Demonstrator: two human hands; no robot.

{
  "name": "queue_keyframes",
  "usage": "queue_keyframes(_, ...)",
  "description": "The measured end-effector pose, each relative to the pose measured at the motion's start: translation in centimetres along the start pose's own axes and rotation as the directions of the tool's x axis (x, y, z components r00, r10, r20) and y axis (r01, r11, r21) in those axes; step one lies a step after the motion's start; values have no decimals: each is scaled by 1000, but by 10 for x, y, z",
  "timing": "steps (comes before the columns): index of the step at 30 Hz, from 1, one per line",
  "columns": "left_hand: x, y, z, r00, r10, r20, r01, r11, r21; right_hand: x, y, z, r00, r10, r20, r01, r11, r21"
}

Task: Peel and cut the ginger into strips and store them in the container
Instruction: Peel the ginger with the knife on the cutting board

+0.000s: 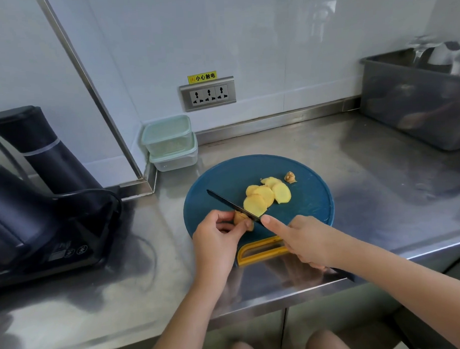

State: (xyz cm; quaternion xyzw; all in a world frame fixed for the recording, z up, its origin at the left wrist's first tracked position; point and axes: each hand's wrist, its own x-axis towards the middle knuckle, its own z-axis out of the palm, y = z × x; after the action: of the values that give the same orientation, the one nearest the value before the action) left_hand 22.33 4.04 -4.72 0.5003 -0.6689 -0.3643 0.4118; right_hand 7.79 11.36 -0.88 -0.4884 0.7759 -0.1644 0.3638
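While left grip (216,237) pinches ginger stub (241,217), right grip (301,239) clasps knife (232,204), forefinger along blade.

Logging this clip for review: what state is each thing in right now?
left grip: pinches the ginger stub
right grip: holds the knife, forefinger stretched along it
ginger stub: uncut, blade against it
ginger slices: rounds, overlapping on the cutting board, not yet strips
containers: two, stacked, lids on
wall socket: nothing plugged in
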Motion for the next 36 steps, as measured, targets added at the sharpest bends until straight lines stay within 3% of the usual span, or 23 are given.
queue_keyframes(5,2,-1,-1,1000,-2,31,3,1000,-15,-13,3,2,985,-142,-100,138,989,-44)
queue_keyframes(17,5,-8,-2,998,46,42,-48,998,42,-15,5,6,961,-247,-125,231,964,-129)
queue_keyframes(36,0,-4,0,994,101,35,-103,992,68,-10,8,10,971,-204,-127,186,972,-140)
